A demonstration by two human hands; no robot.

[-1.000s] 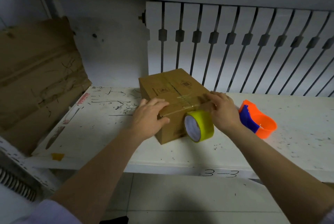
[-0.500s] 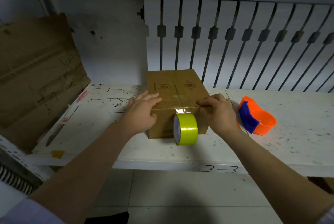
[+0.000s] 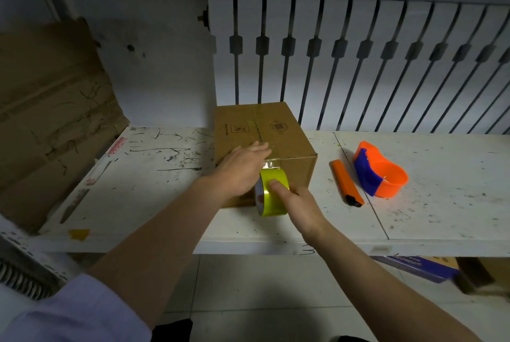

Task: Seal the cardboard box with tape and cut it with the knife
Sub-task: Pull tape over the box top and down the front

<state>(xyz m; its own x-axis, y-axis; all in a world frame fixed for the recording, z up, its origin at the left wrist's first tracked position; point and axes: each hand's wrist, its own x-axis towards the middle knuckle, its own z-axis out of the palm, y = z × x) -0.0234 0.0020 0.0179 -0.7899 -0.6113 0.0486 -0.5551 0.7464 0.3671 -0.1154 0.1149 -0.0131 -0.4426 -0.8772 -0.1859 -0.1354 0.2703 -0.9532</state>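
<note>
A closed cardboard box (image 3: 278, 132) stands on the white bench (image 3: 154, 184), with clear tape along its top seam. A yellow tape roll (image 3: 273, 198) hangs against the box's near face, its strip running up over the front edge. My left hand (image 3: 242, 168) lies flat on the box's near top edge, pressing the tape there. My right hand (image 3: 298, 203) grips the roll, thumb on its outer face. An orange utility knife (image 3: 346, 183) lies on the bench to the right of the box, untouched.
An orange and blue tape dispenser (image 3: 379, 173) sits right of the knife. A large worn cardboard sheet (image 3: 52, 110) leans at the left end of the bench. A white radiator (image 3: 358, 65) stands behind. Boxes (image 3: 430, 270) lie under the bench at right.
My right hand left the box's right top edge and took hold of the roll. The left hand slid right along the front edge. The knife, hidden before, now shows beside the box.
</note>
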